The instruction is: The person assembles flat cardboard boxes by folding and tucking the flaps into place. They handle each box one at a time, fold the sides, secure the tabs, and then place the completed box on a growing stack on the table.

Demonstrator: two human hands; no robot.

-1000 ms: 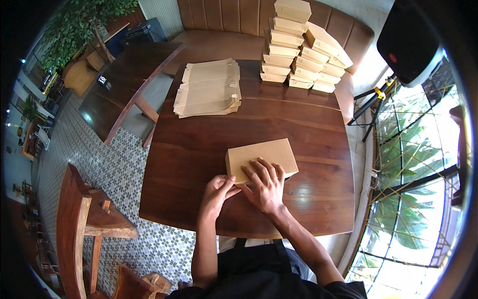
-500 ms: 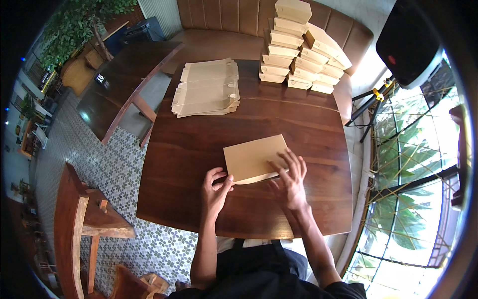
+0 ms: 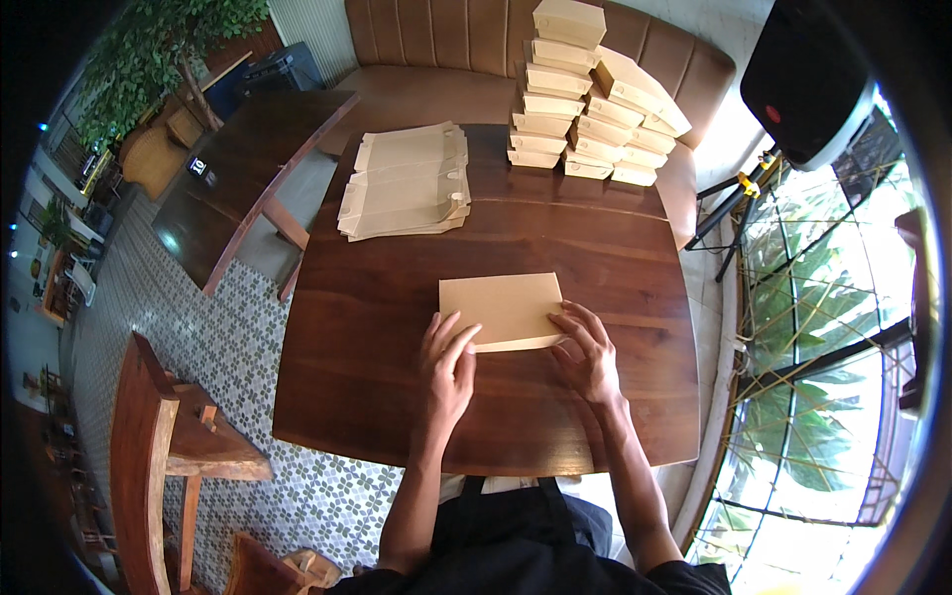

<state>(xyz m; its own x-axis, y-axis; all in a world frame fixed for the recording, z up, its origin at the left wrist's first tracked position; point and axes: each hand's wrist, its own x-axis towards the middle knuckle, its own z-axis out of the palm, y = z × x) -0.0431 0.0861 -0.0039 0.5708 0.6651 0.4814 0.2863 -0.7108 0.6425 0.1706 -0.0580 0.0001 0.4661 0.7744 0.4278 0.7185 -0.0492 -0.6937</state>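
A closed brown cardboard box (image 3: 501, 302) lies on the dark wooden table in front of me, its long near side facing me. My left hand (image 3: 451, 352) is at its near left corner, with fingertips on the lid and the thumb by the front edge. At the right end, my right hand (image 3: 588, 349) curls its fingers over the edge, its thumb close to the front side. Both hands hold the box between them. The undersides of the fingers are hidden.
Flat, unfolded cardboard blanks (image 3: 405, 188) lie stacked at the table's far left. Several folded boxes (image 3: 555, 79) stand in tall stacks at the far right. A brown padded bench (image 3: 431, 84) runs behind the wooden table (image 3: 397, 397); a black speaker (image 3: 808, 89) stands to the right.
The box has turned so its long side lies nearly level before me. My left hand has moved up onto its near corner, and my right hand has closed in on its right end.
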